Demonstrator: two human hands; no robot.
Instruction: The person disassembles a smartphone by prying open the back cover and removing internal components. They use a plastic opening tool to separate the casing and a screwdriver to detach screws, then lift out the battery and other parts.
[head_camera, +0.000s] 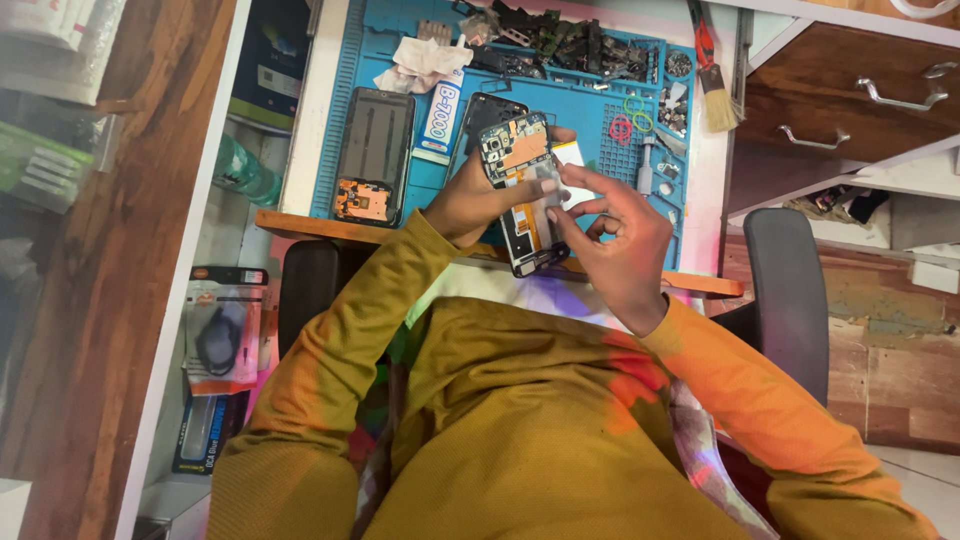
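1. Orange-and-black board side of the opened phone (522, 190) faces up: back cover already off, internals exposed. The phone sits at frame centre, held in the air above the near edge of the blue work mat (580, 110).
2. Second phone (374, 155) lies flat on the mat at 9 o'clock from the held one, also open, small orange board at its lower end. Looks set aside, not being worked on.
3. Loose parts pile (570, 45) at 12 o'clock, brush (716, 100) at 2 o'clock, glue tube (438, 118) at 10 o'clock. Judging by this, teardown is well along; the held unit is still populated with boards.
4. Left hand (468, 200): wrapped around the phone's left edge from below, firm grasp, thumb on the board face.
5. Right hand (620, 235): thumb and index pinched at a pale part in the phone's middle, other fingers curled. Cannot tell whether it has lifted free.
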